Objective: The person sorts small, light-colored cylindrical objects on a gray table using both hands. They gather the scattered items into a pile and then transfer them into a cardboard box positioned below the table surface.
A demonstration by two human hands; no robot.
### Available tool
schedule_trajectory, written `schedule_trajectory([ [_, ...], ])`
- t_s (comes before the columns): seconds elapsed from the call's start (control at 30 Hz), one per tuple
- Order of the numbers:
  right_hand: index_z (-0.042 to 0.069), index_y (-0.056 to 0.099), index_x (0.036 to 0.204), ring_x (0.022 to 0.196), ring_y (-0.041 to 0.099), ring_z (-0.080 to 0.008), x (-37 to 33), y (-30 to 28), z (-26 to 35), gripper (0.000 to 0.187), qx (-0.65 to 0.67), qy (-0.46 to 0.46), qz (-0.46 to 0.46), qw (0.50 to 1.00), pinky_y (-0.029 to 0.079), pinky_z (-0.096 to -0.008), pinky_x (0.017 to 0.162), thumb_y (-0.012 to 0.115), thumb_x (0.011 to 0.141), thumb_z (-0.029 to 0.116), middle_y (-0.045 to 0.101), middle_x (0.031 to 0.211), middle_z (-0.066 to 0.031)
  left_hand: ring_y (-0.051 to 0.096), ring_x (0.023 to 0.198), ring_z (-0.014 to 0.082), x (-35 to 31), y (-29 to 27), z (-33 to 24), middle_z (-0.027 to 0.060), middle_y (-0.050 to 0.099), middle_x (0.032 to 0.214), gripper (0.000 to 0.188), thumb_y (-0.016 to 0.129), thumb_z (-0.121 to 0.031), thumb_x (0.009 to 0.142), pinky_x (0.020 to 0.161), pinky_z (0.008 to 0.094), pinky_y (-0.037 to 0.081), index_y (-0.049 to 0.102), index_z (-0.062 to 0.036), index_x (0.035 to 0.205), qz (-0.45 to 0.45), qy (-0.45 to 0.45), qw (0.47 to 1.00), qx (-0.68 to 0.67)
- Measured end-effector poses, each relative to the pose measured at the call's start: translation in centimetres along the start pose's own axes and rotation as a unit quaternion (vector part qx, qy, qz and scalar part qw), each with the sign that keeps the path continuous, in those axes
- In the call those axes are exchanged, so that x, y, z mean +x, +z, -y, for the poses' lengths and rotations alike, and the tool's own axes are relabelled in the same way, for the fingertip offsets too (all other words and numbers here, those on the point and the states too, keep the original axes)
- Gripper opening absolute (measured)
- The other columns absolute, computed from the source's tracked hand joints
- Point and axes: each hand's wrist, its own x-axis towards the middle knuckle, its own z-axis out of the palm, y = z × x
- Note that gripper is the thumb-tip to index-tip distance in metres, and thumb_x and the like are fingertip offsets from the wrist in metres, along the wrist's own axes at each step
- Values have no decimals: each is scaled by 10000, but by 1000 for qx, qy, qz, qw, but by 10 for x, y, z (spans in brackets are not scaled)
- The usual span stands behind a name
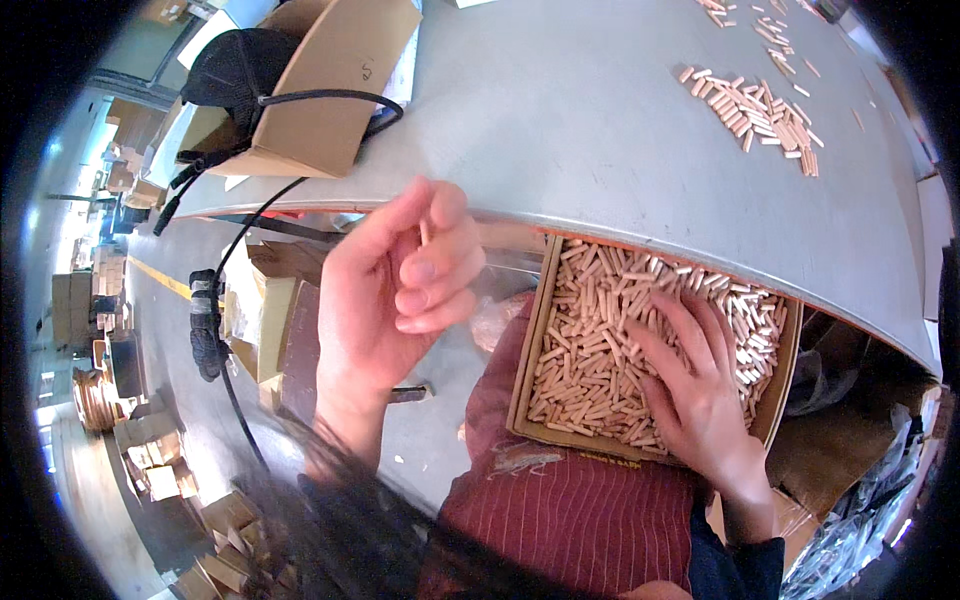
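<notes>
A shallow cardboard box (522, 400), tilted on my lap against the table's edge, is full of small wooden dowels (590, 350). My right hand (695, 375) rests in it with its fingers spread, the fingertips touching the dowels. To the left of the box, my left hand (405, 270) is raised in front of the table edge, its fingers curled closed. A slim pale piece that looks like a wooden dowel (426, 233) shows between its thumb and fingers; the rest of the palm is hidden.
On the grey table (560, 110) lies a pile of loose dowels (755, 115), with more scattered farther back. An open carton (325, 85) with a black mesh item and a black cable (245, 225) stands at the left. Clear plastic bags (860, 520) lie at the lower right.
</notes>
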Motion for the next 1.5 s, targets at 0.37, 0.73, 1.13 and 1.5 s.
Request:
schedule_trajectory([
  [0.37,103,801,1021,1363,572,-382,-30,-20,-6,324,56,6,40,998,274,-655,1244,739,738,-41,729,1231,-79,367,584,61,20,3,1,-50,428,724,263,482,-225,1139,490,235,266,594,-59,969,-68,22,961,267],
  [0.73,12,724,1208,1283,646,-360,-31,-31,-16,377,89,78,-41,992,282,-614,1262,666,848,-85,738,1231,-138,696,589,366,5,-19,117,157,694,694,397,621,-171,1037,524,482,523,625,-67,1420,-42,66,552,830],
  [1.13,-22,712,1193,1240,637,-432,5,-59,-30,408,48,-29,10,998,430,-604,1148,669,798,-116,670,1320,-209,773,859,379,-38,-7,133,184,777,972,313,618,-204,1070,747,466,617,689,-130,1366,57,-40,754,653],
  [1.5,-16,717,1183,1158,659,-423,17,-58,-29,341,54,-6,-24,998,500,-493,1042,675,853,-95,679,1312,-205,729,724,247,-42,-6,117,120,753,878,144,685,-174,1041,670,364,576,729,-78,1138,-41,-78,786,612],
])
